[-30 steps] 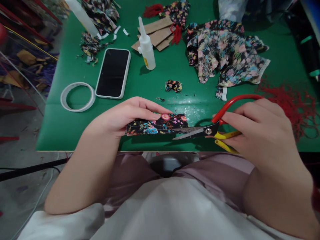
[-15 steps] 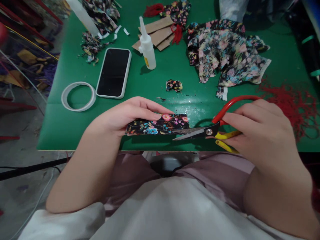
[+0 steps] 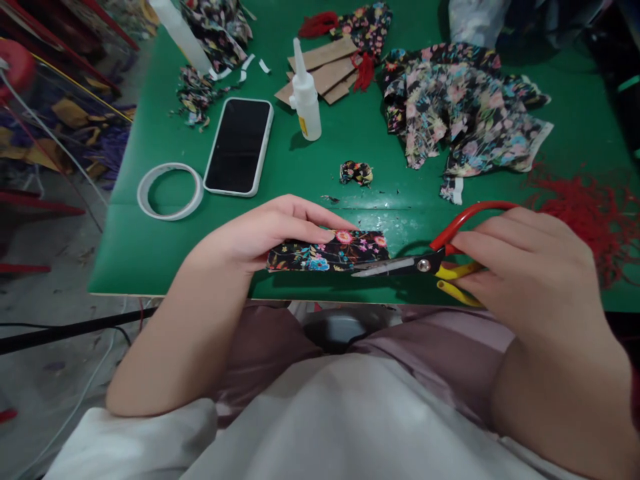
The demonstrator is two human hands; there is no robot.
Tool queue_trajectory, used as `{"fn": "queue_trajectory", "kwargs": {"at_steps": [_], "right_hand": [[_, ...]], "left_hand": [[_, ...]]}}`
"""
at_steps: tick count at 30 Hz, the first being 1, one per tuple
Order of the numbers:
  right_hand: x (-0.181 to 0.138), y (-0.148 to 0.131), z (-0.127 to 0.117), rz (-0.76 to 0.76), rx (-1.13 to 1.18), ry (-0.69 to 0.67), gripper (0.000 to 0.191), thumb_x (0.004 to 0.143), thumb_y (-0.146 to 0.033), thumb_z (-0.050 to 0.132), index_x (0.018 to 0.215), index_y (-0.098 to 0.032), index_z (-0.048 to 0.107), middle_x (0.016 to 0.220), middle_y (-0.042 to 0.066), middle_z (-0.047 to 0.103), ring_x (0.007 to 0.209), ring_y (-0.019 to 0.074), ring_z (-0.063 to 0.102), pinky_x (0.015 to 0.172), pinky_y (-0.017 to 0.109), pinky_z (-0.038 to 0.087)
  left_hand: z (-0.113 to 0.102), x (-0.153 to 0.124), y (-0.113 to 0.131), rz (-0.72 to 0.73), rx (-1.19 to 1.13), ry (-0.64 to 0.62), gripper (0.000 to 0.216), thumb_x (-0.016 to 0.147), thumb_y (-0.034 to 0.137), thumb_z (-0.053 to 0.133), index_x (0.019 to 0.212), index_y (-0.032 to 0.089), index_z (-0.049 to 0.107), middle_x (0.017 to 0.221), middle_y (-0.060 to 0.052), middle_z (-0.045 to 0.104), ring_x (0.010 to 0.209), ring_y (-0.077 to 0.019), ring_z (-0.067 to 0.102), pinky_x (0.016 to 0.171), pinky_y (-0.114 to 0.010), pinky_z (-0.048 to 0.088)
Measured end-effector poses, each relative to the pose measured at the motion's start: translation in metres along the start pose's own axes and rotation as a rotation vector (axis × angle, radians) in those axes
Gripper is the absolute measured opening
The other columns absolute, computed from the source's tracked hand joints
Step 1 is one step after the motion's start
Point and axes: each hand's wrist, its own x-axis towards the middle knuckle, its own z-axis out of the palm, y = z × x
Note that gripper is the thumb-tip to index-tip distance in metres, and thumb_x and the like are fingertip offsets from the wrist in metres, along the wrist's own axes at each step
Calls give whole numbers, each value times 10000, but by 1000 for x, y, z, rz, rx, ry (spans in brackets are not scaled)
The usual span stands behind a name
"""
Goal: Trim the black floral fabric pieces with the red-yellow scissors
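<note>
My left hand (image 3: pixel 285 227) pinches a flat strip of black floral fabric (image 3: pixel 320 256) between thumb and fingers, near the table's front edge. My right hand (image 3: pixel 530 257) grips a pair of scissors (image 3: pixel 424 265) with one red and one yellow handle. The scissor blades point left and lie along the lower right edge of the fabric strip. They look nearly closed; whether fabric sits between them is hard to tell. A small scrunched floral scrap (image 3: pixel 356 173) lies on the table just beyond the strip.
On the green table (image 3: pixel 150 257) are a roll of tape (image 3: pixel 145 193), a phone (image 3: pixel 240 147), a glue bottle (image 3: pixel 307 110), cardboard pieces (image 3: pixel 325 73) and a heap of floral cloth (image 3: pixel 465 107). Red threads (image 3: pixel 585 220) lie at the right.
The scissor blades have come closer together at the fabric's lower edge. The whole view has shifted slightly, so everything on the table appears further right. Both hands keep their holds.
</note>
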Motion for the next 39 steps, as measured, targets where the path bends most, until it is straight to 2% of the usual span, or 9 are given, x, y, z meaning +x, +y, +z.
{"fn": "queue_trajectory", "kwargs": {"at_steps": [6,14,19,24,28,31,34,37,39], "right_hand": [[1,-4,1,25,32,-29,130,690,-112,613,685,-214,533,648,-6,558,639,166,451,570,306,366],[3,-7,2,-3,-11,-43,143,671,-98,565,642,-223,501,566,-18,464,609,174,431,534,305,343],[4,-7,5,-17,-22,-55,132,652,-105,559,656,-227,510,584,-12,477,622,187,448,535,312,350],[6,-8,8,-36,-28,-50,117,651,-130,601,676,-224,536,609,-6,503,637,192,472,521,314,343],[8,-13,7,-61,12,-67,88,666,-151,621,701,-208,565,640,4,537,635,181,480,531,309,345],[10,-14,6,13,33,-50,55,714,-157,569,683,-202,562,649,23,536,644,178,472,568,309,351],[11,-12,6,108,-9,-14,91,764,-201,537,676,-198,559,666,47,524,683,196,471,615,329,341],[13,-9,11,134,-48,17,178,778,-359,601,751,-184,583,704,54,529,716,204,472,640,332,335],[16,-7,15,149,-80,1,297,765,-464,618,826,-175,591,722,53,529,729,208,466,651,331,339]], "left_hand": [[-1,2,-3,18,-20,-8,262,699,128,643,939,155,746,909,-36,751,778,-168,703,688,-205,521],[2,3,-5,46,-32,-3,287,703,116,629,969,143,734,917,-60,750,781,-172,703,707,-237,541],[4,3,-6,113,-7,-23,268,699,111,631,941,148,741,913,-49,750,797,-169,699,717,-237,542],[5,4,-7,162,63,23,264,708,116,629,942,150,746,914,-56,748,764,-183,700,733,-276,541],[6,7,-10,202,136,69,263,720,155,656,968,150,741,956,-72,740,818,-212,697,796,-324,530],[4,9,-12,281,117,185,285,743,211,669,1020,163,721,1025,-68,726,907,-211,678,854,-336,513],[-1,10,-11,438,23,402,313,740,256,692,1043,178,706,1049,-53,719,920,-187,667,872,-326,503],[-12,15,-4,568,20,602,342,730,286,702,1055,180,693,1015,-45,722,875,-172,661,820,-312,513],[-22,22,3,625,116,703,352,740,313,686,1064,176,686,979,-45,721,849,-173,652,797,-319,514]]}}
